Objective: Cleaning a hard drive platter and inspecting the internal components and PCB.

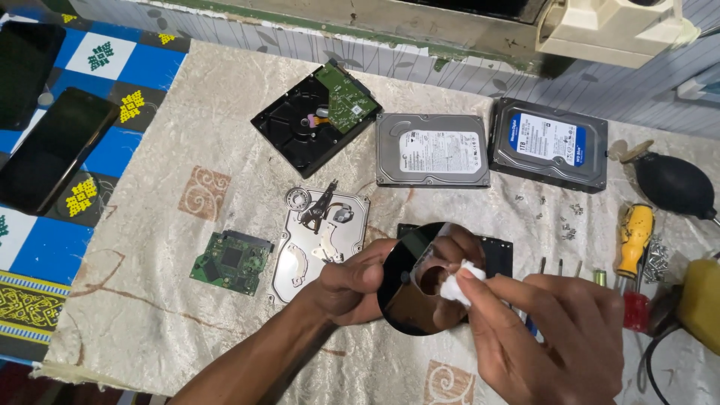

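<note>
- The shiny disk platter (420,289) is held above the tabletop (150,300), tilted with its mirrored face up toward the camera; round, so no long axis.
- The left hand (349,289) grips its left rim.
- The right hand (551,334) pinches a white cloth wad (461,283) against the platter beside its centre hole.
- A cream patterned cloth covers the tabletop, with the opened drive case (319,244), a loose green circuit board (230,262), and a yellow-handled screwdriver (634,240).
- A striped wall (450,71) runs behind.
</note>
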